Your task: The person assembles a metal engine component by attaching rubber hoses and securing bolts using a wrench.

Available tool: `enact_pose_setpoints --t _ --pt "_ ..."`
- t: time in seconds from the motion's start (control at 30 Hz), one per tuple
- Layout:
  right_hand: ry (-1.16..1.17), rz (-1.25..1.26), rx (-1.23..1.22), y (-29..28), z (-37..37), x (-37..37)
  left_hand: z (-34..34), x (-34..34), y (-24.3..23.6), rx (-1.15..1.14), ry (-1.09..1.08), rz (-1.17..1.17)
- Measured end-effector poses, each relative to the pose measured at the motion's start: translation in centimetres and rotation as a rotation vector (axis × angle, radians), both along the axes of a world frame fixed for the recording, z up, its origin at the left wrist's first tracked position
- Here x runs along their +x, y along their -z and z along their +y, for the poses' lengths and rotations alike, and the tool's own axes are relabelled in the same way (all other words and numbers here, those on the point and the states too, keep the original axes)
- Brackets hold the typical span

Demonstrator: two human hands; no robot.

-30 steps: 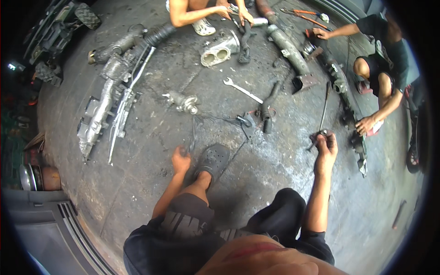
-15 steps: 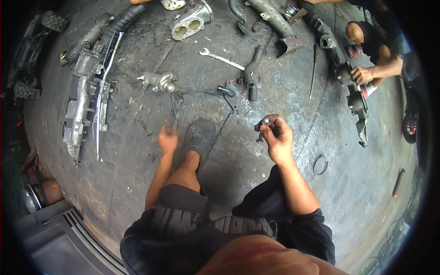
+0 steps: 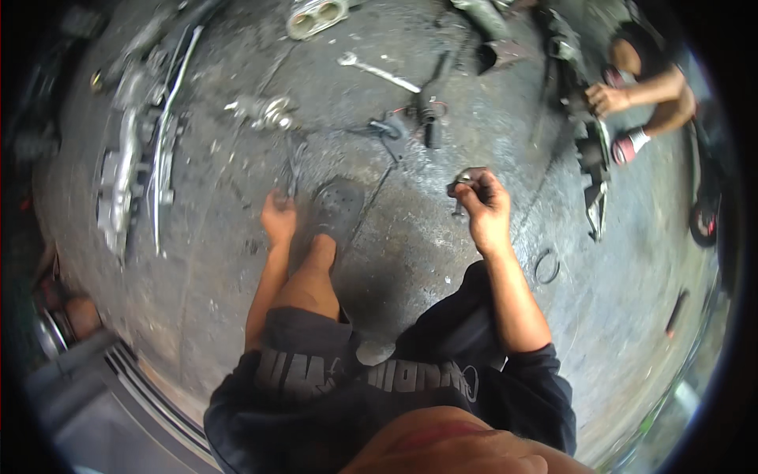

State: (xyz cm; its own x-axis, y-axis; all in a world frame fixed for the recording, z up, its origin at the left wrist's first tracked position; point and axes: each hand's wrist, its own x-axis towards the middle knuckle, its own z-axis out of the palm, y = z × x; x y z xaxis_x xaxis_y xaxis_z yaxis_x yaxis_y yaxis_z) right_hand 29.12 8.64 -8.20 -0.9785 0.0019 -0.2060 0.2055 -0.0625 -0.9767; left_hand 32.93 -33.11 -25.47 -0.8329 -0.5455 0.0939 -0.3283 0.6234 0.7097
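My right hand (image 3: 488,207), its fingers blackened, pinches a small bolt-like metal piece (image 3: 464,180) with a shiny round end. A thin dark shank shows below the fingers. Beside my dark clog (image 3: 338,204), my left hand (image 3: 278,217) is low with its fingers curled and blurred. A bundle of dark strands (image 3: 294,158) runs from near those fingers toward a silvery metal fitting (image 3: 276,112); whether the hand grips it is hard to see. Farther off lie a flat dark bracket (image 3: 391,141), a bent black hose (image 3: 433,118) and a combination wrench (image 3: 380,73).
Long metal engine parts (image 3: 126,166) and a thin pipe (image 3: 172,103) lie left. A twin-bore casting (image 3: 316,17) is at the back. At right, another person's hand (image 3: 608,99) rests by a long dark manifold (image 3: 591,158). A ring (image 3: 546,266) lies near my right forearm.
The whole view has shifted, so floor things sit higher in the picture. My right hand still pinches the metal piece, turned slightly. The other person's hand has moved along the manifold.
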Motion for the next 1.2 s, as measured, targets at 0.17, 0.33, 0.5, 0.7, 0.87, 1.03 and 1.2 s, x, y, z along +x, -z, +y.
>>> enact_pose_setpoints --t 0.17,0.33,0.5,0.7,0.87,1.03,1.2 --pt "0.072 0.038 0.061 -1.6 0.7 0.9 1.9 -0.8 -2.6 0.005 0.017 -0.028" --pt "-0.062 0.088 -0.108 -1.7 -2.0 0.6 -1.4 1.5 -2.0 0.048 -0.06 0.003" --pt "-0.083 0.06 -0.041 0.1 -2.2 -0.8 -0.9 1.8 -3.4 0.121 -0.14 -0.2" --pt "-0.044 -0.039 0.001 2.4 -3.0 -2.2 -3.0 1.3 -1.3 0.105 -0.117 -0.104" --pt "-0.018 -0.053 0.029 4.4 -2.9 -3.1 -1.7 -2.7 -1.5 0.171 -0.048 -0.142" --pt "-0.041 -0.036 0.211 4.7 -1.8 -4.1 0.0 -8.6 -1.5 0.202 0.146 0.131" --pt "0.0 -0.134 0.387 3.5 -0.1 -4.6 3.1 -16.3 -5.0 0.182 0.358 0.123"
